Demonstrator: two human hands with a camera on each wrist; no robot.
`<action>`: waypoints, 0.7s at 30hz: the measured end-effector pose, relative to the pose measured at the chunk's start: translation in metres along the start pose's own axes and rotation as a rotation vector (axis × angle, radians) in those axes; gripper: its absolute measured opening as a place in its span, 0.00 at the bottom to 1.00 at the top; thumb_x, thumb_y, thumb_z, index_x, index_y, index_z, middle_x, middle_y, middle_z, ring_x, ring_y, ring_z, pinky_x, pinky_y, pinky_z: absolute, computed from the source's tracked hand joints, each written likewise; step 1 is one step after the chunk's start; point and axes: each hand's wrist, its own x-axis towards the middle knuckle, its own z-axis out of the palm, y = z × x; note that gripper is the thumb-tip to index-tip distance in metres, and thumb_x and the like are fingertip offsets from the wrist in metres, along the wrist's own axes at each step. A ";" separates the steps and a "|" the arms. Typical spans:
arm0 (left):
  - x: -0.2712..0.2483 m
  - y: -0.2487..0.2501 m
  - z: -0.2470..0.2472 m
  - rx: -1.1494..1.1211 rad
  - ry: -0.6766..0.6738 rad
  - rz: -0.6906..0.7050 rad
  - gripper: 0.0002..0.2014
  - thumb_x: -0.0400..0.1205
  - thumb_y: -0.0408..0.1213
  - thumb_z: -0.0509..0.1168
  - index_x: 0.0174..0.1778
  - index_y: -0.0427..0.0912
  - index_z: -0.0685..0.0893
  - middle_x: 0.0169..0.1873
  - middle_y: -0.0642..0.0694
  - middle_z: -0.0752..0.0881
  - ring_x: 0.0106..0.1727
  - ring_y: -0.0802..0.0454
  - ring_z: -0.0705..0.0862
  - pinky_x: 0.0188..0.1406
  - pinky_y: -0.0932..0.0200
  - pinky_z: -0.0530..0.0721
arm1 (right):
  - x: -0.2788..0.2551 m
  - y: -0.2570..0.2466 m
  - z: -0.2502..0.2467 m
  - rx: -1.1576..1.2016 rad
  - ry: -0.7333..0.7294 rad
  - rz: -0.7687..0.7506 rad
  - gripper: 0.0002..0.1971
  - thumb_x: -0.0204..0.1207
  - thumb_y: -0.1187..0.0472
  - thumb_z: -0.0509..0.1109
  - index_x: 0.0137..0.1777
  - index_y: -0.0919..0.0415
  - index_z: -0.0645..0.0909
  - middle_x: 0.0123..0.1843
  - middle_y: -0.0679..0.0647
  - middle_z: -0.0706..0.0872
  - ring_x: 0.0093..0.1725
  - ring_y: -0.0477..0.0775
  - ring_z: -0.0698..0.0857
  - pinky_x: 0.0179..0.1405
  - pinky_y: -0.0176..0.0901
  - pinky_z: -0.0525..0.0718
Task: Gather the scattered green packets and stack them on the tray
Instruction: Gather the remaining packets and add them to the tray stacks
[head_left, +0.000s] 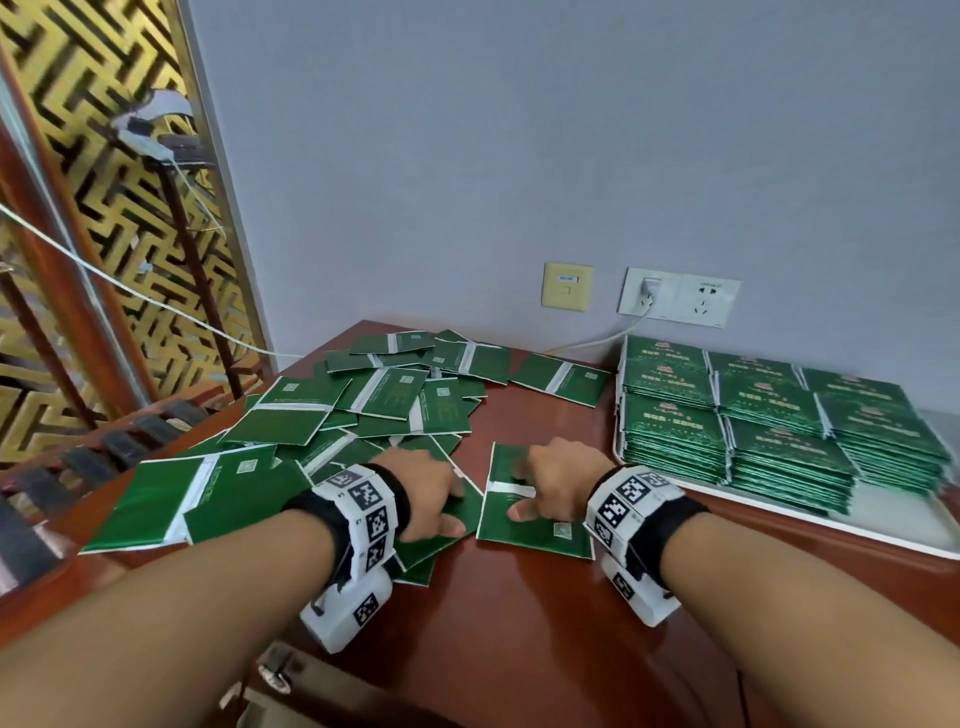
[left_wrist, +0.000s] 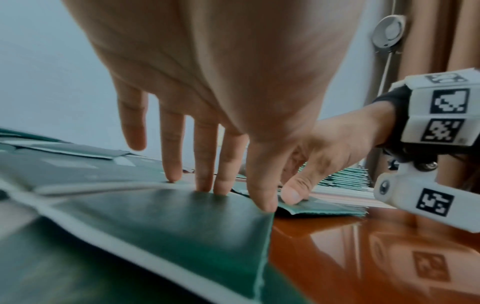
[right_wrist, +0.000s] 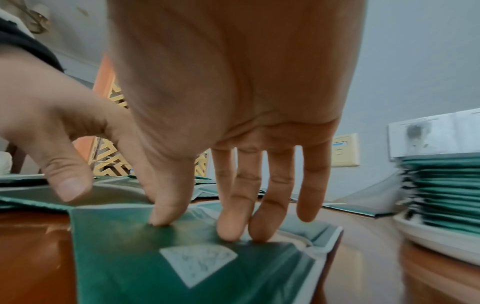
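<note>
On the table (head_left: 519, 623), near its front edge: both hands lie flat on packets.
Left hand (head_left: 423, 493): fingers (left_wrist: 205, 164) straight and spread, tips pressing the near edge of the loose heap.
Right hand (head_left: 558, 480): fingers (right_wrist: 231, 205) straight, pressing a single packet (head_left: 530, 519) that lies apart from the heap, just beside the left hand.
Loose packets (head_left: 363, 400): scattered and overlapping across the table's left half, up to the back edge.
Tray (head_left: 883, 525): white, on the table's right side, carrying stacked packets (head_left: 769, 415) in neat rows.
Wall (head_left: 571, 156): sockets (head_left: 675, 296) behind the tray, one with a white cable plugged in.
</note>
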 end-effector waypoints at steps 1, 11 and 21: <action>0.000 0.007 -0.002 -0.016 -0.002 0.031 0.26 0.82 0.62 0.63 0.75 0.58 0.77 0.67 0.49 0.85 0.66 0.44 0.82 0.66 0.49 0.80 | -0.007 0.005 0.001 0.009 -0.004 0.013 0.29 0.72 0.33 0.74 0.58 0.57 0.84 0.49 0.57 0.88 0.47 0.62 0.87 0.50 0.54 0.88; 0.018 0.096 -0.013 -0.090 -0.028 0.308 0.25 0.82 0.55 0.68 0.75 0.55 0.77 0.85 0.42 0.62 0.83 0.43 0.65 0.80 0.47 0.66 | -0.110 0.080 0.020 0.173 -0.058 0.175 0.33 0.66 0.40 0.83 0.66 0.59 0.84 0.61 0.55 0.89 0.60 0.59 0.86 0.62 0.54 0.84; 0.035 0.189 -0.035 -0.068 0.031 0.482 0.17 0.82 0.55 0.68 0.65 0.57 0.82 0.61 0.49 0.85 0.59 0.49 0.79 0.62 0.52 0.78 | -0.201 0.147 0.049 0.223 -0.052 0.418 0.36 0.62 0.36 0.83 0.60 0.64 0.83 0.53 0.60 0.90 0.53 0.63 0.88 0.55 0.57 0.87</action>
